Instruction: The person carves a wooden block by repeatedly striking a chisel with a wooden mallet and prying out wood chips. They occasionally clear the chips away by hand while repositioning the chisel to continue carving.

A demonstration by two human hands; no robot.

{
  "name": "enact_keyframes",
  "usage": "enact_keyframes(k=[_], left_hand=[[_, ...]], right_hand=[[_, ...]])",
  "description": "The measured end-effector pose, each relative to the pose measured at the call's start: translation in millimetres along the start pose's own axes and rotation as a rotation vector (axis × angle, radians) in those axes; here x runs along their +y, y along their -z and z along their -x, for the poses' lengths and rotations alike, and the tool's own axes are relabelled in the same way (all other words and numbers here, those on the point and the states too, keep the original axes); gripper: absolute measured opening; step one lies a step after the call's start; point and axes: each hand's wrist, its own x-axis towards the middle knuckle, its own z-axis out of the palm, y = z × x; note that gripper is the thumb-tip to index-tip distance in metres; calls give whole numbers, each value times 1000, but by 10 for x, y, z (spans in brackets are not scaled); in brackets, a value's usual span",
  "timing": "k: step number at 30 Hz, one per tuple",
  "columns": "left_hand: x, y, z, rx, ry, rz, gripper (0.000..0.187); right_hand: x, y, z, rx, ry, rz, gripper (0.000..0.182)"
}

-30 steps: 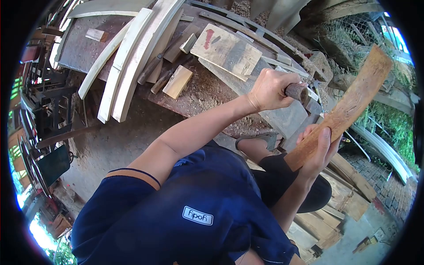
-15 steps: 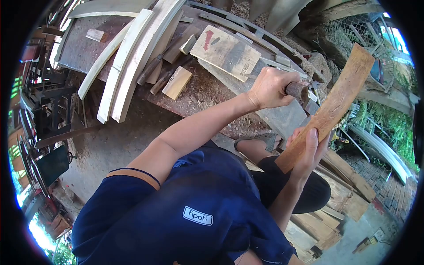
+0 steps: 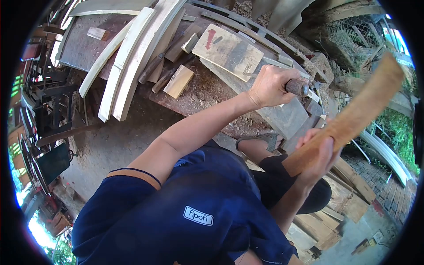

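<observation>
My left hand (image 3: 274, 86) is closed around a round wooden tool handle (image 3: 300, 87), whose butt end points up toward the right. The rest of that tool is hidden by the fist and what lies below it. My right hand (image 3: 320, 154) grips a long, flat, brown wooden bat (image 3: 342, 121) near its lower end. Its far end is raised to the upper right and blurred. A gap separates the bat from the handle. Under my left hand runs a grey board (image 3: 287, 117) on the workbench (image 3: 161, 98).
Curved pale wood pieces (image 3: 140, 66) lie across the bench's left part. A rectangular board with a red mark (image 3: 229, 51), a small wood block (image 3: 179, 81) and dark-handled tools (image 3: 152, 68) lie nearby. Planks (image 3: 320, 227) are stacked on the floor at lower right.
My right hand has moved the bat up and to the right, away from the handle. The left hand stays almost in place, with the handle's end tilted slightly.
</observation>
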Motion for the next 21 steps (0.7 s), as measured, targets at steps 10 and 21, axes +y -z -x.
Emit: enact_keyframes(k=[10,21], left_hand=[[-7,-24,13,-17,7,-16,25],[-121,134,-29,73,1,94,12]], right_hand=[[-81,-81,-31,-238,78,547,50],[60,-124,-6,-217,-34,413,52]])
